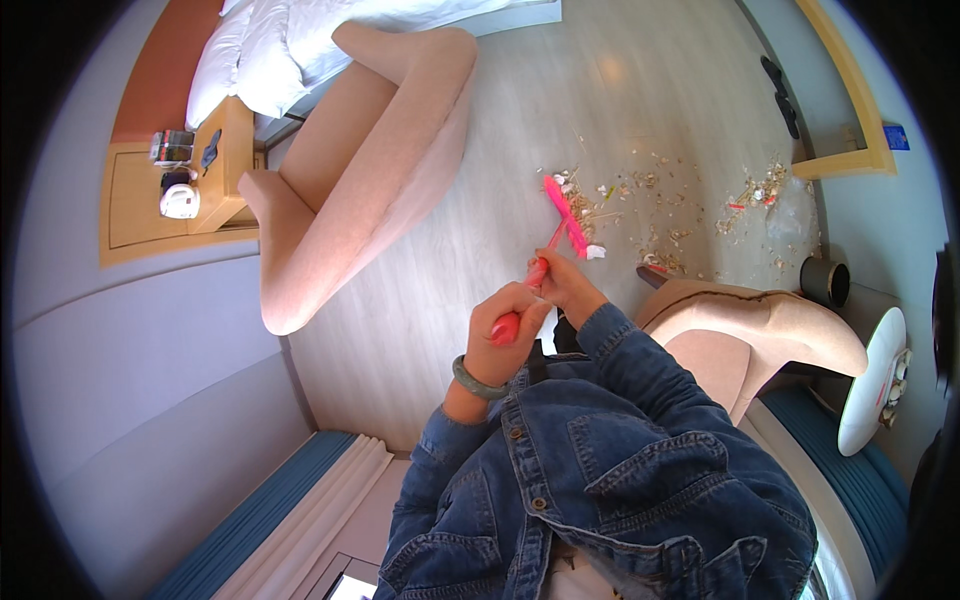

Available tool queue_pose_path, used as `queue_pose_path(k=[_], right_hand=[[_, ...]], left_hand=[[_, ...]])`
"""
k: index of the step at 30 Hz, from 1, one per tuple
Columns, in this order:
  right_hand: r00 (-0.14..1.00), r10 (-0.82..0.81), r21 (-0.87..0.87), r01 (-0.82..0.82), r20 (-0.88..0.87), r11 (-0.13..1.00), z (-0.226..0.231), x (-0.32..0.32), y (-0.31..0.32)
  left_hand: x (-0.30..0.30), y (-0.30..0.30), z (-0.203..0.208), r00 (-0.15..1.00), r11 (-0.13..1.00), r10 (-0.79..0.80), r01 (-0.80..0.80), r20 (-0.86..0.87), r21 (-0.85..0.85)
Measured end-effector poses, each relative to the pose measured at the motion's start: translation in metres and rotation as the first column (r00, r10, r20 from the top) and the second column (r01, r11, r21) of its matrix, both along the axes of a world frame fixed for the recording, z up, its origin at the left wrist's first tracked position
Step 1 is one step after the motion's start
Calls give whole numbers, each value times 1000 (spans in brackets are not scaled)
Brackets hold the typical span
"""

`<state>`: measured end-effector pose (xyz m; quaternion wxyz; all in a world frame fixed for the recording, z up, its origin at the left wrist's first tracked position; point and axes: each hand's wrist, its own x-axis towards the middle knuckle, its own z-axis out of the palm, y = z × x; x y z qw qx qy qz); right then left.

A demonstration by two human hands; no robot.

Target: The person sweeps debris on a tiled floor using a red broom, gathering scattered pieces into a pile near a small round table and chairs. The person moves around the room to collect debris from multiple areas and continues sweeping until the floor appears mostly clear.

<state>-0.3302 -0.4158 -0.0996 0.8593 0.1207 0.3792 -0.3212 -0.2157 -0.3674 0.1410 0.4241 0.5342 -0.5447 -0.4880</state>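
Both my hands grip a pink-red broom (pixel 539 268). My left hand (pixel 508 318), with a green bangle at its wrist, is closed round the rounded top end of the handle. Further down, my right hand (pixel 568 281) wraps the handle closer to the bristles. The broom's bright pink head (pixel 566 216) rests on the floor, slanting away from me. Along its right side lies a heap of tan, shell-like litter (pixel 578 198) with white scraps. A crumpled white piece (pixel 596 252) sits by the near end of the head.
More litter (pixel 672 190) is scattered to the right, with another pile (pixel 763 190) beside a clear plastic bag (pixel 792 215). A tan armchair (pixel 370 200) stands left, a second chair (pixel 750 325) right, near a dark bin (pixel 824 282) and white round table (pixel 868 385). Wooden nightstand (pixel 222 150) and bed (pixel 350 15) lie far left.
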Motion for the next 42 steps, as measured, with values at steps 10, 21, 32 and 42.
queue_pose_path(k=[10,21,32,42], right_hand=[[994,56,165,-71,95,984,51,38,29],[985,151,-521,-171,-82,836,23,11,36],[1000,-1,-13,1,-24,1000,43,-42,-14],[917,342,162,-376,203,912,79,61,31]], left_hand=[[32,33,39,1000,995,0,-2,-20,-98],[-10,6,-5,989,998,-68,69,132,-9],[-32,-5,-10,987,951,-163,153,-13,-270],[53,56,48,974,953,-191,213,121,-217]])
